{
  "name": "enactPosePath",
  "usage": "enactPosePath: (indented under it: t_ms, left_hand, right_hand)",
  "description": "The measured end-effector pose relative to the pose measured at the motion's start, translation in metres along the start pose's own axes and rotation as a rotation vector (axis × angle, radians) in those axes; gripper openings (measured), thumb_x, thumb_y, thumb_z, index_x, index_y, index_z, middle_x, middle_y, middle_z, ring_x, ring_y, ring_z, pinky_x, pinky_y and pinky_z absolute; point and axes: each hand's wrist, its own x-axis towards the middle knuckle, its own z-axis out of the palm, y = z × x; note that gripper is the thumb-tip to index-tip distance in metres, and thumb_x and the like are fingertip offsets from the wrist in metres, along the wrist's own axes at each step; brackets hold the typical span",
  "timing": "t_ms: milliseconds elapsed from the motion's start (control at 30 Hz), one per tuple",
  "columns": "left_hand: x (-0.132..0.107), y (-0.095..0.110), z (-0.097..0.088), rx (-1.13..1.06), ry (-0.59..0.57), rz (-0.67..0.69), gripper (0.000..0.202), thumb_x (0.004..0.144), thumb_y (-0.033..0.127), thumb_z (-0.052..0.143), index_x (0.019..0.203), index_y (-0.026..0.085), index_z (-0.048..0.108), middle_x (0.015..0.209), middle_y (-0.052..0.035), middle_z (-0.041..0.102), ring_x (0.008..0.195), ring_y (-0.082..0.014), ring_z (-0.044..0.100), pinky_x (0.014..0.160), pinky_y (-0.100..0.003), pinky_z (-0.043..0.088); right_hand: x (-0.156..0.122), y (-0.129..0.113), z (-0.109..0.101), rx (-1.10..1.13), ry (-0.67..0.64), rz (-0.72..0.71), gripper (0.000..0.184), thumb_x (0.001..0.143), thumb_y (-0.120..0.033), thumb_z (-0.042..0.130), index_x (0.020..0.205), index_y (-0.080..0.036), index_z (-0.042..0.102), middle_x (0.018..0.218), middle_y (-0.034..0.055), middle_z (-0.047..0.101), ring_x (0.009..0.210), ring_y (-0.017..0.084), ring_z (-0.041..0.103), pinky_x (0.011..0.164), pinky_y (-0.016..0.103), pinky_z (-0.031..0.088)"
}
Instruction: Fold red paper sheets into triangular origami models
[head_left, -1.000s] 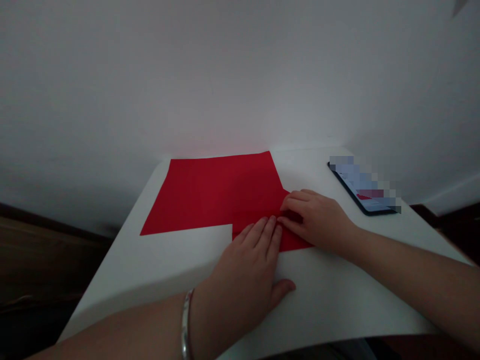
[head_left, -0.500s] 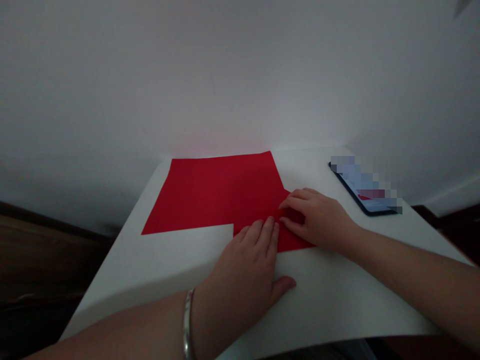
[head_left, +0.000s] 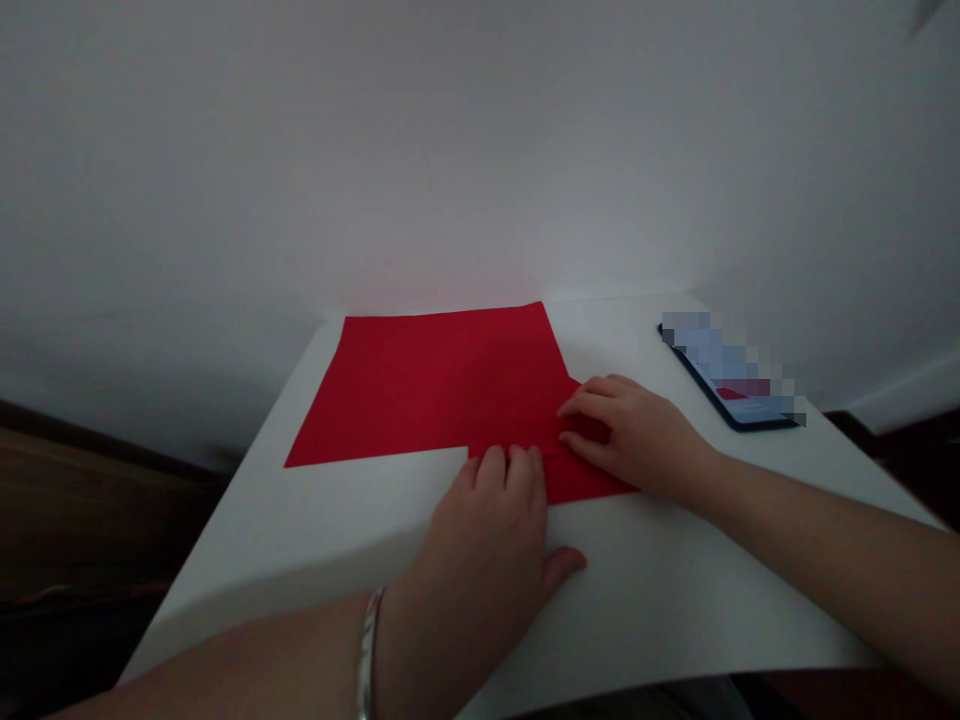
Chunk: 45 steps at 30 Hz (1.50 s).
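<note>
A sheet of red paper [head_left: 435, 385] lies flat on a small white table [head_left: 300, 530], with a folded part at its near right corner. My left hand [head_left: 487, 540] rests on the table, fingers together and slightly curled, their tips pressing the near edge of the folded part. A silver bangle [head_left: 367, 650] circles that wrist. My right hand [head_left: 637, 435] lies on the right side of the fold, fingers stretched toward the left and pressing the paper down.
A smartphone [head_left: 731, 385] with a lit screen lies at the table's far right corner. A pale wall rises right behind the table. Dark floor shows to the left and right of the table.
The fingers of my left hand have drawn back and curled a little along the fold. My right hand has stayed almost still.
</note>
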Motion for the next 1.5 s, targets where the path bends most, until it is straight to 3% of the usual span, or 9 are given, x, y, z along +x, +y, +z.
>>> enactPosePath:
  t_ms: [300,633,933,1000,1133,1233,1333,1500]
  left_hand:
    - [-0.004,0.005,-0.004,0.056,-0.093,-0.096,0.066,0.082,0.055,0.058,0.122,0.003,0.059,0.124,-0.0236,0.059,0.109,-0.0387,0.057,0.084,-0.048,0.054]
    - [-0.007,0.006,-0.003,0.109,-0.071,-0.094,0.070,0.081,0.057,0.059,0.124,0.002,0.058,0.124,-0.0255,0.059,0.109,-0.0394,0.059,0.077,-0.045,0.057]
    - [-0.004,0.004,-0.006,0.145,-0.072,-0.155,0.063,0.079,0.058,0.061,0.111,0.003,0.066,0.105,-0.0233,0.066,0.090,-0.0328,0.064,0.066,-0.040,0.057]
    - [-0.003,0.002,-0.007,0.136,-0.060,-0.132,0.058,0.081,0.055,0.060,0.112,0.007,0.066,0.100,-0.0197,0.067,0.087,-0.0314,0.064,0.065,-0.040,0.056]
    - [0.001,-0.003,-0.006,0.117,-0.001,-0.021,0.059,0.085,0.053,0.056,0.130,0.016,0.055,0.095,-0.0124,0.067,0.085,-0.0291,0.062,0.069,-0.043,0.055]
    - [0.002,-0.007,0.003,0.104,0.032,0.079,0.058,0.089,0.051,0.050,0.128,0.008,0.055,0.114,-0.0172,0.064,0.102,-0.0307,0.059,0.084,-0.044,0.052]
    - [0.005,-0.012,0.012,0.032,0.080,0.204,0.065,0.091,0.053,0.044,0.131,0.001,0.050,0.136,-0.0215,0.050,0.122,-0.0329,0.048,0.097,-0.044,0.046]
    - [0.010,-0.019,0.010,-0.058,0.059,0.225,0.063,0.088,0.055,0.048,0.136,0.013,0.046,0.130,-0.0162,0.054,0.116,-0.0331,0.051,0.092,-0.047,0.048]
  right_hand:
    - [0.001,-0.001,0.000,-0.011,0.015,0.007,0.017,0.088,-0.031,0.053,0.095,-0.021,0.065,0.097,0.0052,0.065,0.091,0.021,0.059,0.079,0.035,0.047]
    - [0.001,0.000,0.000,0.007,0.011,0.009,0.014,0.087,-0.030,0.055,0.093,-0.022,0.065,0.095,0.0048,0.066,0.089,0.020,0.059,0.077,0.034,0.047]
    - [0.002,-0.002,-0.001,0.018,0.004,0.032,0.015,0.087,-0.030,0.056,0.094,-0.022,0.066,0.097,0.0043,0.066,0.090,0.020,0.059,0.079,0.034,0.047]
    - [0.002,-0.003,-0.001,0.015,0.000,0.034,0.015,0.086,-0.030,0.056,0.094,-0.022,0.066,0.097,0.0042,0.066,0.089,0.020,0.059,0.078,0.034,0.047]
    - [0.001,-0.002,0.000,0.000,0.015,0.032,0.016,0.085,-0.030,0.057,0.097,-0.021,0.065,0.097,0.0046,0.065,0.089,0.021,0.060,0.078,0.034,0.048]
    - [0.001,-0.001,0.000,0.002,0.018,0.023,0.016,0.085,-0.030,0.058,0.097,-0.022,0.065,0.098,0.0048,0.066,0.090,0.021,0.060,0.078,0.034,0.048]
    - [0.001,-0.001,0.001,0.004,0.022,0.029,0.017,0.085,-0.031,0.058,0.098,-0.022,0.065,0.099,0.0050,0.066,0.091,0.021,0.060,0.079,0.034,0.048]
    - [0.001,0.002,0.002,0.026,0.021,0.059,0.019,0.084,-0.032,0.059,0.098,-0.022,0.066,0.100,0.0048,0.067,0.090,0.021,0.061,0.081,0.036,0.048]
